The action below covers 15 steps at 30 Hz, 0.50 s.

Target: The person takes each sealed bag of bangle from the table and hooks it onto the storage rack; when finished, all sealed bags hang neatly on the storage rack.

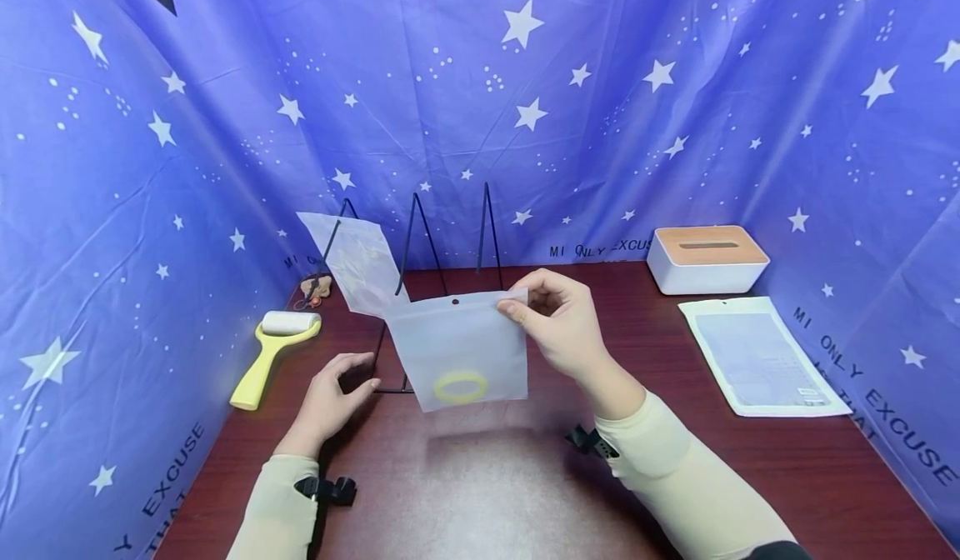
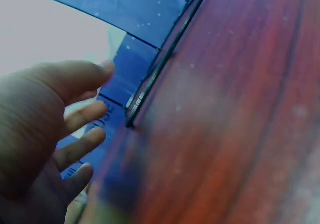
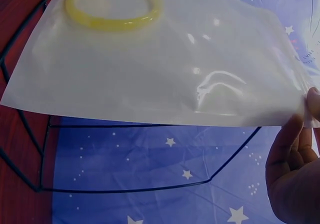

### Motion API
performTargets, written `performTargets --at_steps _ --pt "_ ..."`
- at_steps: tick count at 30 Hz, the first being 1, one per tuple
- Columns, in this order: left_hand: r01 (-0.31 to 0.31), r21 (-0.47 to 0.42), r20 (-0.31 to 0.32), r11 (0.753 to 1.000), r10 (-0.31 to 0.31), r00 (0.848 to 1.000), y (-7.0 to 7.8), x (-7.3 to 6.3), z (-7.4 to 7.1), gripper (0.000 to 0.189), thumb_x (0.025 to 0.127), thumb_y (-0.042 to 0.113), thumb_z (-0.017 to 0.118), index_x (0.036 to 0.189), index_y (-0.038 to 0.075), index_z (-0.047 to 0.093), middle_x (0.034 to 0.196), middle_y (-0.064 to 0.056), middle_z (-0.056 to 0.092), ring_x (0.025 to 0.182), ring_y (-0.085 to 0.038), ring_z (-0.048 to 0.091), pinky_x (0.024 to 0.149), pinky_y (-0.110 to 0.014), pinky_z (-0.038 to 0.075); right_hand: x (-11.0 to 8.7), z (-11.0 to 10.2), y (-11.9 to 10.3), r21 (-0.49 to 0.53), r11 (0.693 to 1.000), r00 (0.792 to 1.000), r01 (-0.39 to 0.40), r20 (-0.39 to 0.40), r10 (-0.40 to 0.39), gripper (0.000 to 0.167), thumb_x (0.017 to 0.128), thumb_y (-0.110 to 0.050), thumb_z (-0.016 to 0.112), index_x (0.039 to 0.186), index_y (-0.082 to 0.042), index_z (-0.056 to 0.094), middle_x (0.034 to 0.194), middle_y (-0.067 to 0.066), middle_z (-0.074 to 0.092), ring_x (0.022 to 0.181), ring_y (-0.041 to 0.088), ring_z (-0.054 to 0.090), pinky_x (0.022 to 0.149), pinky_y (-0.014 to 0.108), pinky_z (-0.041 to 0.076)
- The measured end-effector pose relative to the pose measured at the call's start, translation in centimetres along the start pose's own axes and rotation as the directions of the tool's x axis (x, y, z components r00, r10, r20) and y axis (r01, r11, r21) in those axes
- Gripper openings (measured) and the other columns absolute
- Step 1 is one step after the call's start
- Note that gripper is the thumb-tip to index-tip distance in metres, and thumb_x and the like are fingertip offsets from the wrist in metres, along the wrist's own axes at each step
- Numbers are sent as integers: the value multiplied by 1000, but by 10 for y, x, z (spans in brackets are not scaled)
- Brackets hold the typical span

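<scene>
Two hands share this work: your right hand [image 1: 558, 322] pinches the upper right corner of a translucent pouch [image 1: 465, 343] between thumb and fingers, while your left hand [image 1: 330, 406] grips nothing. The pouch hangs in front of the black wire rack [image 1: 407, 243], its lower edge seemingly above the table [image 1: 495, 502], with a yellow ring [image 3: 110, 23] lying near its bottom. A second pouch [image 1: 360, 264] leans sideways at the rack's left end.

To handle this well, keep the pinch firm but light, since the film looks slippery and likely to fold. With just one corner held, the far side could droop, so lift your right wrist enough to level the top edge. Keep the film away from the wire tips, which could snag it, and let the ring's weight settle low.

Your right forearm reaches in from the lower right, with the hand turned inward at the corner. Your left hand sits low beside the rack's base, fingers spread and thumb apart; whether a fingertip touches the wire, you cannot tell. From there it could steady the frame without squeezing.
</scene>
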State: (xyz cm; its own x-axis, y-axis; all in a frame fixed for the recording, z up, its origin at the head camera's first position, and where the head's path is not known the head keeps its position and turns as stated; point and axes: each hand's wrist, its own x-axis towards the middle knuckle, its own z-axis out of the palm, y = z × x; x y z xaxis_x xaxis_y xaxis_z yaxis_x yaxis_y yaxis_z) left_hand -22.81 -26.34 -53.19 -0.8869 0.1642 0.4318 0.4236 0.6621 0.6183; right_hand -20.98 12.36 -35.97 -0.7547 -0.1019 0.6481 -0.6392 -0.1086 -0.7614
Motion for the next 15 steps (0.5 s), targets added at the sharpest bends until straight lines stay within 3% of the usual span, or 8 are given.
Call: performTargets --at_steps 2,4,9,11,15 --pt "-26 -27 -17 999 25 1000 5 3 -2 47 89 14 86 132 6 70 128 -6 70 122 -26 64 105 -23 42 0 2 1 -7 1000 1000 0 -6 0 13 84 10 81 91 3 73 73 5 68 61 10 55 53 23 44" --pt "-41 -68 -30 997 39 999 13 5 -4 46 90 13 85 133 7 70 128 -4 70 121 -24 64 106 -26 45 0 4 3 -10 1000 1000 0 -12 0 13 83 11 81 90 3 73 73 4 68 61 9 55 53 22 44" --pt "-81 -208 -67 975 69 995 62 6 -18 38 92 2 80 129 0 71 124 -14 71 117 -30 64 106 -23 44 -1 9 8 -16 1000 1000 -5 -24 5 13 83 12 80 89 3 73 72 4 68 60 9 55 52 22 44" --pt "-112 -238 -85 965 95 992 82 6 -23 37 90 -3 79 126 -4 71 121 -19 71 114 -33 65 103 -14 40 -1 11 10 -17 1000 1000 -7 -23 7 13 84 12 80 89 3 73 71 4 67 59 9 54 52 22 44" --pt "-163 -268 -98 949 141 985 98 9 -24 37 86 -7 81 122 -3 72 116 -16 72 110 -28 66 101 -16 43 -1 15 13 -8 1000 1000 -6 -15 6 13 84 12 80 89 3 72 71 5 67 58 9 53 52 22 43"
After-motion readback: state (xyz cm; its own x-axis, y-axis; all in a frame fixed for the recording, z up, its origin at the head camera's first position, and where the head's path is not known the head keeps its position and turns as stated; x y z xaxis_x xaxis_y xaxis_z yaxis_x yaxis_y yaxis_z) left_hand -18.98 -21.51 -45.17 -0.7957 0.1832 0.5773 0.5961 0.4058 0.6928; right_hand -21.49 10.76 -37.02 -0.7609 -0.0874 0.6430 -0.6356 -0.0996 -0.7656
